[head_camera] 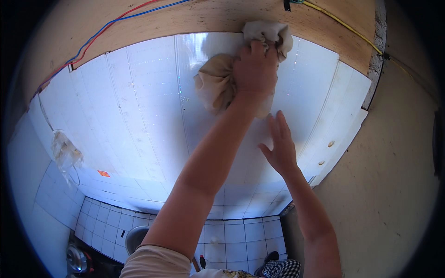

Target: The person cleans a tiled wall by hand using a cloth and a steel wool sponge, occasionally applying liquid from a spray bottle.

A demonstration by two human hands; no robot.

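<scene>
My left hand (255, 71) is closed around a crumpled beige cloth (215, 83), pressed to the upper part of a glossy white wall panel (160, 104). Folds of the cloth bulge out to both sides of the fist, and its upper end touches the panel's top edge. Lower and to the right, my right hand (282, 149) has its fingers spread and holds nothing. Its fingertips are at the panel just below the cloth; whether the palm touches is unclear.
Red and blue wires (104, 29) and a yellow cable (342, 22) run above the panel. A plastic bag (66, 153) hangs at the left. Below are a tiled surface (234, 239), a metal bowl (135, 238), a shiny metal pot (77, 259) and a screwdriver-like tool (202, 261).
</scene>
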